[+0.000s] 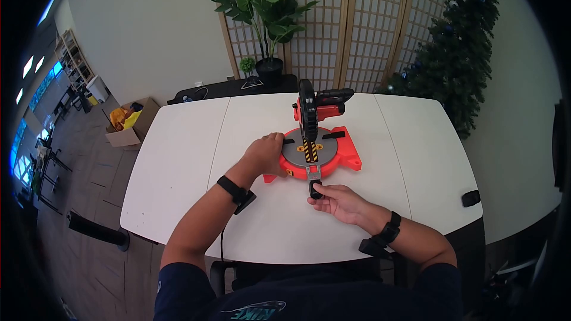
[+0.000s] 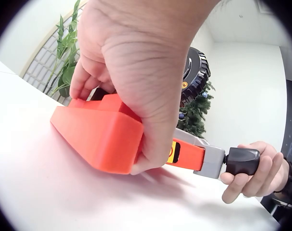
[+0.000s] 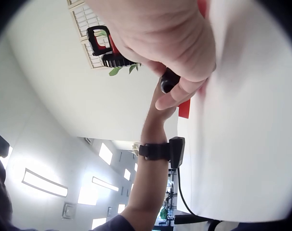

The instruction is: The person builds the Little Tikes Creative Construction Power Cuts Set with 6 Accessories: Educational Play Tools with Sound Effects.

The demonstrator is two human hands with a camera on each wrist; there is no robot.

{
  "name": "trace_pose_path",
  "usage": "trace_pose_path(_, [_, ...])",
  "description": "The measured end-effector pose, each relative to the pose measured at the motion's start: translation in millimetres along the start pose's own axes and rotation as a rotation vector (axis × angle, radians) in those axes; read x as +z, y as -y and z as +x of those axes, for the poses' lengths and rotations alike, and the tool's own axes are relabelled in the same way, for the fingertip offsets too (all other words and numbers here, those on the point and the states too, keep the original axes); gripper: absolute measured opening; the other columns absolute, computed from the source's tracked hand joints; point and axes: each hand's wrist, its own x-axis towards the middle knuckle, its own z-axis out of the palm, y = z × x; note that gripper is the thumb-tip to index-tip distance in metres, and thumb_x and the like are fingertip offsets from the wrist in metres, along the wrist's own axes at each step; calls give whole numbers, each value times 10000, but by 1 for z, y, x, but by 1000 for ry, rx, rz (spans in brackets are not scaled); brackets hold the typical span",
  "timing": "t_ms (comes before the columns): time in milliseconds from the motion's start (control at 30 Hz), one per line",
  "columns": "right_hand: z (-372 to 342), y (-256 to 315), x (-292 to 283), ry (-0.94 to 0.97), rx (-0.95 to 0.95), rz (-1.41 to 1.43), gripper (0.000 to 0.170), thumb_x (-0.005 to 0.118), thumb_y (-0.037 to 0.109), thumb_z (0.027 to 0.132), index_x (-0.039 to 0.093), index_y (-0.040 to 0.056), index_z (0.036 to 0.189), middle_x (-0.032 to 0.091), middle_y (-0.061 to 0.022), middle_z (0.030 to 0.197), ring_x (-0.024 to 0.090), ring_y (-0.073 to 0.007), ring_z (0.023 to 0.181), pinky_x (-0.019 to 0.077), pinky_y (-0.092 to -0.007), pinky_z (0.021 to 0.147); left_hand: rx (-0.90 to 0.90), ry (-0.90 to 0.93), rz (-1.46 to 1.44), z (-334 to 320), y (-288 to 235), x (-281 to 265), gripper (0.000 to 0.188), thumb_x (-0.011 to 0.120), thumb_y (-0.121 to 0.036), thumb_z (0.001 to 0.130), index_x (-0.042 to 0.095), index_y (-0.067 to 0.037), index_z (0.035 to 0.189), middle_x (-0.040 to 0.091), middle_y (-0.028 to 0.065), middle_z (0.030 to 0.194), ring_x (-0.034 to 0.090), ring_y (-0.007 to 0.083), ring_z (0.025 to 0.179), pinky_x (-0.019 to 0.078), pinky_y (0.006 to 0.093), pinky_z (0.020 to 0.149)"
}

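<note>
A toy miter saw with an orange-red base (image 1: 351, 153) and a grey round turntable (image 1: 327, 153) stands on the white table. Its black toothed blade (image 1: 307, 113) is raised upright, with a black handle (image 1: 336, 95) pointing to the right. My left hand (image 1: 264, 154) grips the left side of the base, its thumb low along the front and fingers over the top, as the left wrist view shows. At the front, my right hand (image 1: 342, 203) pinches the black knob (image 2: 243, 161) at the end of the grey arm (image 2: 211, 161).
The white table (image 1: 178, 172) spreads to both sides of the saw. A small black object (image 1: 470, 198) lies near its right edge. Behind stand a potted plant (image 1: 269, 68), a lattice screen (image 1: 375, 30) and a decorated tree (image 1: 446, 65). A cardboard box (image 1: 140, 128) is at the left.
</note>
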Motion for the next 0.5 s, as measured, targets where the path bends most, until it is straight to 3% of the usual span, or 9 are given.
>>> trace_pose_path(267, [-2,5,-3,6,9,-39,298,633,271,1026,631,2,1154,686,-108,1121,688,-196,1058,568,-338,917,8,1,-9,0,0,-1,960,915,-415,527,515,8,1290,645,181,1208,660,329,1104,548,380,949])
trace_pose_path(500, [3,5,-6,10,79,-58,300,633,279,1028,634,17,1175,707,-75,1148,686,-150,1046,541,-292,836,26,-42,-16,-3,-1,1,965,925,-403,524,509,7,1293,640,184,1215,660,337,1101,550,392,950])
